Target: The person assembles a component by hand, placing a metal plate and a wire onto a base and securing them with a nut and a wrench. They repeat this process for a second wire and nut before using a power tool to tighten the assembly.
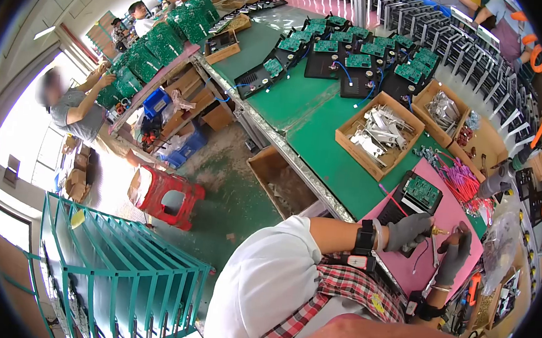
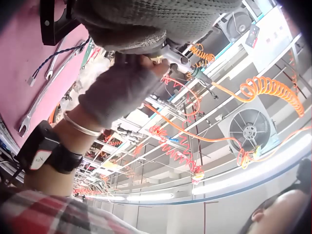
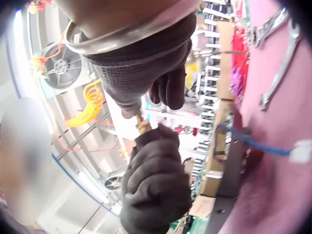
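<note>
Together, left fingers [image 3: 158, 170] and right fingers [image 3: 175, 91] pinch brass hardware [image 3: 143, 126]; wrist views add fans [image 2: 249, 130].

Golden fitting [image 3: 142, 126], pink mat [image 1: 453, 210]

Fitting [image 3: 142, 126] between hands [image 1: 410, 234] above mat [image 2: 24, 53]

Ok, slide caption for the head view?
Left hand and right hand, both gloved, meet at a brass-coloured part over a pink mat near a circuit board.
</note>
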The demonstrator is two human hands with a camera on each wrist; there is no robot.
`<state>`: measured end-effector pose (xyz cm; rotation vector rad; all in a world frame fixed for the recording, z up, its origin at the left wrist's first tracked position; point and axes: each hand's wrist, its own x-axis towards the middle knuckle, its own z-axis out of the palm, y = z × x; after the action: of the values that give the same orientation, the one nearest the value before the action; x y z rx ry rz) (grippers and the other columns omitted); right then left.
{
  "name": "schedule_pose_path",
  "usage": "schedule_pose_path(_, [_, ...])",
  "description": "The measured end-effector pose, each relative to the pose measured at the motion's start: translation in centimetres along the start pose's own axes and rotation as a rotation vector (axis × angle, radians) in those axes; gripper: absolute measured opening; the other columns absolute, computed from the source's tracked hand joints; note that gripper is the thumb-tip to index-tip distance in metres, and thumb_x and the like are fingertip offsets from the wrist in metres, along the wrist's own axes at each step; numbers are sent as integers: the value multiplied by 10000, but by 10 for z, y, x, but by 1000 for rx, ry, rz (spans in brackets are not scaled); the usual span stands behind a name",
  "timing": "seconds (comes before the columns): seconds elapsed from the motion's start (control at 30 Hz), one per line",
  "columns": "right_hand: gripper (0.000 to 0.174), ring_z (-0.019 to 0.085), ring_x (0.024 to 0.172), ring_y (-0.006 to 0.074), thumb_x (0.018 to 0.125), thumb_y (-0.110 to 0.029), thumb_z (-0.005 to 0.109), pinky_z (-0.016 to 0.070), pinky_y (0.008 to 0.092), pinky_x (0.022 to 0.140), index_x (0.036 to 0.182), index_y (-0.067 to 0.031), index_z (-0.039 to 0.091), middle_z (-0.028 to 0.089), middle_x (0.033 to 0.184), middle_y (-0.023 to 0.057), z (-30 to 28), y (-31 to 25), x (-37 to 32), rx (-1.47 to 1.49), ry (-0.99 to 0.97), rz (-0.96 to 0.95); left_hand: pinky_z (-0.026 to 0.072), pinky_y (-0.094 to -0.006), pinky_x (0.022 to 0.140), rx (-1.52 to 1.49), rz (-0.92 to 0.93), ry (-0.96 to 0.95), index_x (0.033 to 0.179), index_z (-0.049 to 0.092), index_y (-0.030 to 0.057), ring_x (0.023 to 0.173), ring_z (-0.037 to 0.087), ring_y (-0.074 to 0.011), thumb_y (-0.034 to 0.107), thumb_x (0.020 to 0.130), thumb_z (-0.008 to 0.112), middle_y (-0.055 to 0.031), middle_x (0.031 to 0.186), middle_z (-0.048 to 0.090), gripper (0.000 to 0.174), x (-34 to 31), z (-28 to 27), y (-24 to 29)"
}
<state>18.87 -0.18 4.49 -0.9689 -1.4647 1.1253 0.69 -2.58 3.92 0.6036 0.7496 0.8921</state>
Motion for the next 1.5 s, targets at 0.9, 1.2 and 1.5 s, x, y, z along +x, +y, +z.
schedule_pose_path(0.9, [127,389,463,45,847,-37,510,332,198,417,969,-3,516,446,614,-11,13,8,5,-208,34,-36,256,-230,338,22,7,39,811,460,131,391,326,-78,398,891,445,20,554,377,280,3,8,2])
schedule_pose_path(1.2, [117,549,701,122,808,-44,571,450,255,600,921,-32,545,533,766,21,-20,-5,6,-271,114,71,221,-188,358,16,-111,175,857,541,97,396,320,-45,479,885,435,55,552,390,397,-14,-1,14])
schedule_pose_path(1.5, [250,555,900,259,719,-161,604,478,373,735,969,-157,599,603,874,59,-31,47,37,-1199,-131,58,195,-182,336,14,-99,47,763,412,134,405,253,-44,417,910,417,40,562,335,319,-12,-3,18])
